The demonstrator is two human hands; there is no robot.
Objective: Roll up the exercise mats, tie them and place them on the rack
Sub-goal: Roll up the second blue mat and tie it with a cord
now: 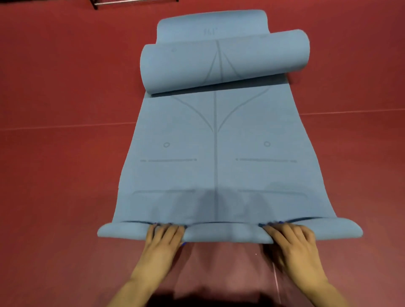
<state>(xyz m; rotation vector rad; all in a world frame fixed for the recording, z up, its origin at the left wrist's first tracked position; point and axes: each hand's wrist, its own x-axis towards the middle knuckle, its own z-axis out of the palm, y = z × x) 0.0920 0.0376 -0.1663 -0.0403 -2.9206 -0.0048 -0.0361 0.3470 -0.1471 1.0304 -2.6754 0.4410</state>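
A blue exercise mat [215, 153] with printed alignment lines lies flat on the red floor. Its near end is curled into a small tight roll [228, 233] right in front of me. My left hand [165, 236] grips that roll left of centre, fingers curled over its top. My right hand [289, 237] grips it right of centre in the same way. The mat's far end bends back on itself in a large loose curl [223, 63], and a further piece of blue mat [210, 26] shows beyond it.
Red floor [65, 164] with thin pale lines surrounds the mat on both sides. The base of a dark metal frame [131, 2] shows at the top left edge, far from my hands.
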